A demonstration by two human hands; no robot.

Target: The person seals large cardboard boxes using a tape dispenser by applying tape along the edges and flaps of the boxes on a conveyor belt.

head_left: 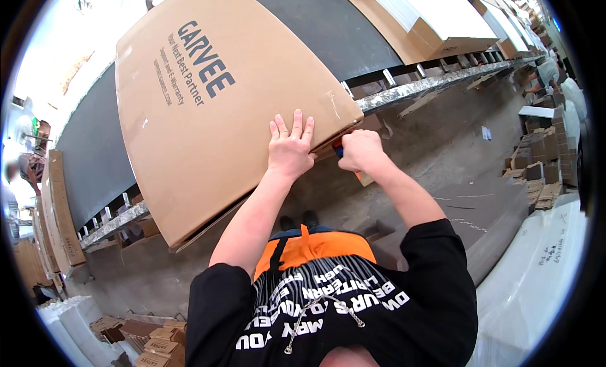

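A large, flat brown cardboard box (208, 127) with dark printing on top lies across the conveyor, its near edge overhanging toward me. My left hand (291, 149) rests palm down near the box's right front edge, fingers spread on the cardboard. Just beyond that edge, to the right, my right hand (361, 150) is closed around a hand-held tool (364, 178) with orange and blue parts. The fist hides most of it, so its exact kind cannot be made out. It is at the side of the box, close to the corner.
The conveyor's dark belt (322, 26) runs from lower left to upper right, along a metal rail (435, 83). Further along sits an open carton (442, 35) with white contents. Flattened cardboard (543, 152) is stacked at right, near a plastic-wrapped white stack (536, 272). Cartons (63, 222) stand at left.
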